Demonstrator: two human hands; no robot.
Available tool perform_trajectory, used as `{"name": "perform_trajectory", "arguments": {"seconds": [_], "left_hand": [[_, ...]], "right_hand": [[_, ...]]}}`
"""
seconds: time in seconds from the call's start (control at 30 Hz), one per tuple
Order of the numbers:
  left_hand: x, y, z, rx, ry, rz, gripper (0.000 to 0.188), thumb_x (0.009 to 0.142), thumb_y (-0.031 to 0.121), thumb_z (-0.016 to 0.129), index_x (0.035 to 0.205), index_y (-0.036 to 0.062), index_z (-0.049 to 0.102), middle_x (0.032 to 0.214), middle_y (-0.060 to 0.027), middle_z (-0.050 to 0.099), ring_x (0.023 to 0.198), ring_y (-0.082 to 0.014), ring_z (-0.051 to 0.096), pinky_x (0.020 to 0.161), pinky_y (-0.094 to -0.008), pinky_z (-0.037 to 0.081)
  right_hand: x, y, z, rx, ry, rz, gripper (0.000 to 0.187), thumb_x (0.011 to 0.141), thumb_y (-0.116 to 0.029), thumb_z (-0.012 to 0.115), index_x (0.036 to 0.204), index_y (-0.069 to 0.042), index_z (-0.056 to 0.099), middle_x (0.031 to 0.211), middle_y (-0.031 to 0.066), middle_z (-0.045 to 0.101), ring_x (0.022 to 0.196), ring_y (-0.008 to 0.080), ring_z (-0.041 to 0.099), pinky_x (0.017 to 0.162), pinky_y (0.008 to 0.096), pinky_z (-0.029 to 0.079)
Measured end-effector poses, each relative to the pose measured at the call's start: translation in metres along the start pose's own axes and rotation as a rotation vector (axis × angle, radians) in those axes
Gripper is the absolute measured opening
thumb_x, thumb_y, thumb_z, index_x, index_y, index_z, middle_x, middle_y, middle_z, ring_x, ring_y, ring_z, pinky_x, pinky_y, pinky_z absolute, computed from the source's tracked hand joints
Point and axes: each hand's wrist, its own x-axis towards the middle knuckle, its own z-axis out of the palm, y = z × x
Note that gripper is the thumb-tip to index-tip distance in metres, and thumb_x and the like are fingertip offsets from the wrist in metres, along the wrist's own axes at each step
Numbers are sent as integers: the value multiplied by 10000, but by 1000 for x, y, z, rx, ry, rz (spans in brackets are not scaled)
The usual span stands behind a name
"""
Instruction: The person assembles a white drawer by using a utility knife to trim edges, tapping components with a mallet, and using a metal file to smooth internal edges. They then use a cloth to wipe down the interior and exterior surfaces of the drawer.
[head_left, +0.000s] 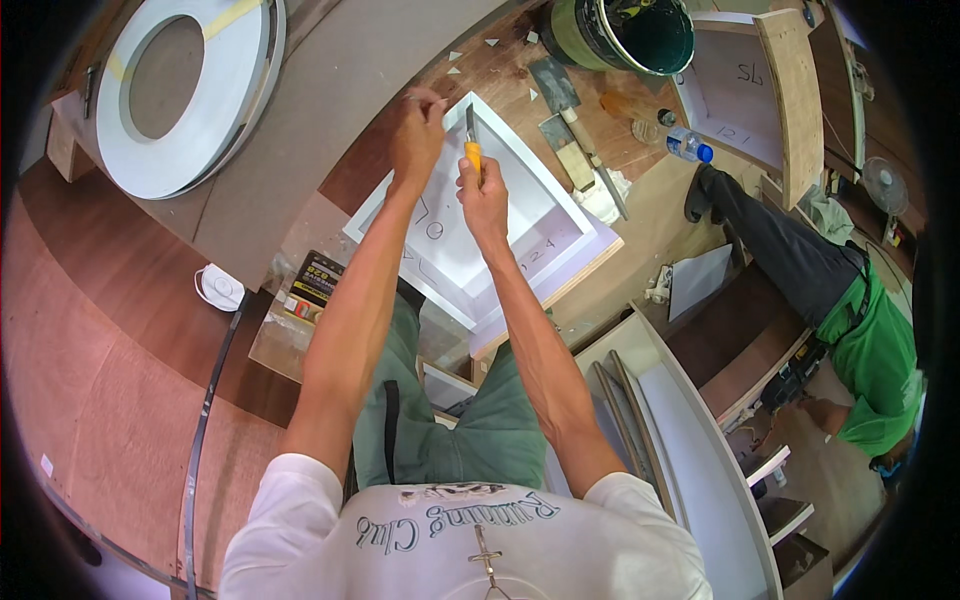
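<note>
Fingers of the right hand point(484, 190) clamp a yellow utility knife point(471, 142) over the white box panel point(545, 215); left hand point(417, 130) fingertips pinch its trim strip point(420, 98). Panel looks stiff, light, best steadied by its rim

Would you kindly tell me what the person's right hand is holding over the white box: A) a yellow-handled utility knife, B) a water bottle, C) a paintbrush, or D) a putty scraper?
A: the right hand grips a yellow-handled utility knife, its blade pointing at the far edge of the white box.
</note>
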Motion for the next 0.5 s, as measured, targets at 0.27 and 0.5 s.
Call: {"name": "perform_trajectory", "arguments": {"seconds": [0.27, 0.5], "left_hand": [[-39, -42, -45, 35, 89, -112, 140, 941, 153, 730, 958, 35, 658, 793, -77, 691, 703, -206, 672, 692, -376, 532], [-40, -45, -55, 22, 53, -276, 208, 958, 218, 728, 1029, 26, 687, 831, -69, 725, 711, -188, 680, 699, -350, 536]], "right_hand": [[3, -1, 17, -200, 122, -37, 397, 1004, -384, 672, 1104, -3, 620, 857, 212, 723, 751, 388, 706, 705, 470, 533], [4, -4, 23, -203, 207, 37, 400, 976, -375, 707, 1110, -6, 627, 898, 213, 731, 786, 383, 717, 721, 478, 537]]}}
